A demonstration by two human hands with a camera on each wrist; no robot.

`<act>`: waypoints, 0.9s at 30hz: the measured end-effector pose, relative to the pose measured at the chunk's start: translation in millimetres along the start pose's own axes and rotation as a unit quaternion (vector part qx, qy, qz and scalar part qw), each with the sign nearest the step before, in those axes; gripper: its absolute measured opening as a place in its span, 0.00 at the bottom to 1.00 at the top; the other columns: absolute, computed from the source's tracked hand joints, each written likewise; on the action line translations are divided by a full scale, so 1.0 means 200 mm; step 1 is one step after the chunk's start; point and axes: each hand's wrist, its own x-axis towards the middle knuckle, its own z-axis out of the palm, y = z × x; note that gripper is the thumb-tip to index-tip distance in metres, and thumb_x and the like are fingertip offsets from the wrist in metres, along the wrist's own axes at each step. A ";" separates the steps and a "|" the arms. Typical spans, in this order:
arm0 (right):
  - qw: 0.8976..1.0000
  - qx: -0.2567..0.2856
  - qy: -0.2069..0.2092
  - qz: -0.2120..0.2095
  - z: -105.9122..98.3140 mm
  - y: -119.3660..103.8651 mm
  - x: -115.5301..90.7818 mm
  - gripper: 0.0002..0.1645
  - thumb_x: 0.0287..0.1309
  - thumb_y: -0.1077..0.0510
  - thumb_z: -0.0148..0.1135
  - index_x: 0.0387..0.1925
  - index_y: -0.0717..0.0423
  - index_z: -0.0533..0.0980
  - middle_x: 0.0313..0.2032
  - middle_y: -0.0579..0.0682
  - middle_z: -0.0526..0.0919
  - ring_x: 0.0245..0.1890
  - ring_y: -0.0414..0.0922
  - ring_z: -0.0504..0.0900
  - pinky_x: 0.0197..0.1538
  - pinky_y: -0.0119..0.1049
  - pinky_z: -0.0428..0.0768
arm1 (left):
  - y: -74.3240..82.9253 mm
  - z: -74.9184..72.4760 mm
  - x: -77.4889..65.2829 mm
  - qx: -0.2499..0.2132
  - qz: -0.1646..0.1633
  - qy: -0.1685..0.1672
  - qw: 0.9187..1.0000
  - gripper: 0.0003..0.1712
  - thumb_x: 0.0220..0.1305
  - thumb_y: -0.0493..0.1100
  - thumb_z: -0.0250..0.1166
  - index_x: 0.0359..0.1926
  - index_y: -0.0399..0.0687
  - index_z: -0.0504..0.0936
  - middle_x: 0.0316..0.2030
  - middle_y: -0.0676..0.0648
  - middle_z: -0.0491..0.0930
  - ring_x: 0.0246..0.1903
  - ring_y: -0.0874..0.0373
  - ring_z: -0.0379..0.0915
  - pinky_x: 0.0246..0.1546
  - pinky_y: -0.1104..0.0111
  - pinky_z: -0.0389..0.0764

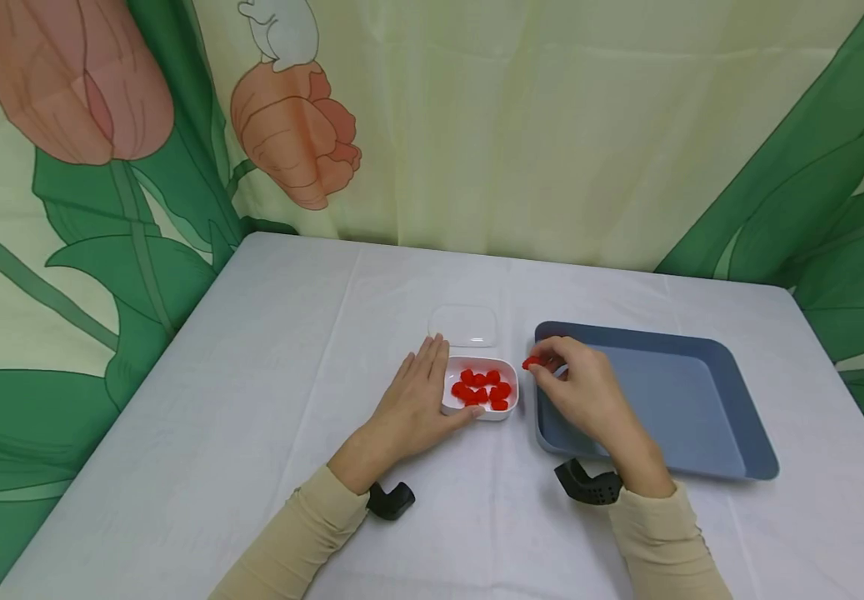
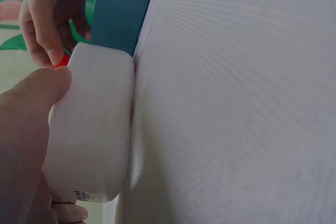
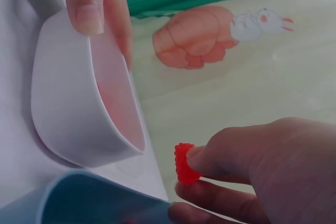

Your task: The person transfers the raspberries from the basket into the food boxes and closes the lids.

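In the head view a white box (image 1: 512, 385) holds several red raspberry-shaped pieces (image 1: 481, 392). My left hand (image 1: 417, 404) holds the box, its thumb on the near rim and its fingers stretched along the left side. In the left wrist view the thumb (image 2: 50, 85) lies over the rim of the box (image 2: 97, 124). Between thumb and fingers my right hand (image 1: 585, 383) pinches one red, bumpy raspberry-shaped piece (image 3: 185, 163). That hand is above the left edge of a blue-grey tray (image 1: 671, 400), just right of the box.
A clear lid (image 1: 464, 325) lies on the white tablecloth (image 1: 289, 333) behind the box. In the right wrist view a bit of red (image 3: 129, 222) shows inside the tray. A printed curtain (image 1: 514, 125) hangs beyond the table's far edge.
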 end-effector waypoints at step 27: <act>0.997 0.015 0.007 -0.069 0.09 -0.07 0.00 0.11 0.56 0.64 0.69 0.42 0.59 0.82 0.38 0.52 0.85 0.34 0.44 0.81 0.38 0.43 0.85 | -0.01 0.01 0.00 0.010 0.011 0.005 1.000 0.60 0.61 0.72 0.59 0.77 0.37 0.48 0.78 0.40 0.48 0.78 0.46 0.42 0.77 0.50 0.51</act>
